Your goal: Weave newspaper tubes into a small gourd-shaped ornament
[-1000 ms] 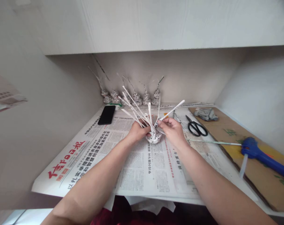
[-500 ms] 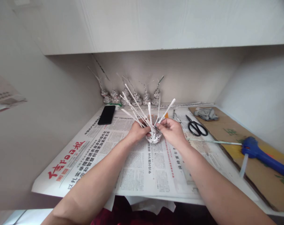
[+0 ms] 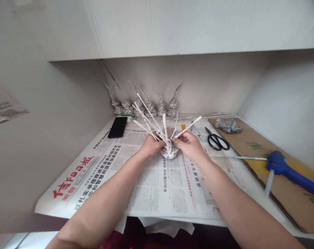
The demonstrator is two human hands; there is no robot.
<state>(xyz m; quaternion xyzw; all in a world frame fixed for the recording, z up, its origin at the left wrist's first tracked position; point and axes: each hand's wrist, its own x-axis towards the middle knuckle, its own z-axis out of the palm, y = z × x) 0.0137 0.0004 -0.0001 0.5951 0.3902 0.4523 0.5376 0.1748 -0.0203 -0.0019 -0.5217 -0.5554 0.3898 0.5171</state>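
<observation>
A small woven newspaper basket (image 3: 169,152) stands mid-table on spread newspaper (image 3: 151,190). Several rolled paper sticks (image 3: 165,126) fan upward and outward from its top. My left hand (image 3: 154,144) grips the basket's left side, fingers closed by the base of the left sticks. On the other side, my right hand (image 3: 189,145) pinches a paper stick (image 3: 189,126) that leans out to the right, close to the weave. Both thumbs sit at the basket's rim; some fingertips are hidden behind it.
Several woven paper gourds (image 3: 150,110) line the back wall. A black phone (image 3: 117,127) lies at left. To the right are black-handled scissors (image 3: 218,141), a cardboard sheet (image 3: 252,148) with a crumpled grey cloth (image 3: 228,125), and a blue glue gun (image 3: 289,173). An overhead cabinet (image 3: 157,31) hangs above.
The right-hand paper stick has been bent lower and further right by my right hand. My left hand stays in place on the basket.
</observation>
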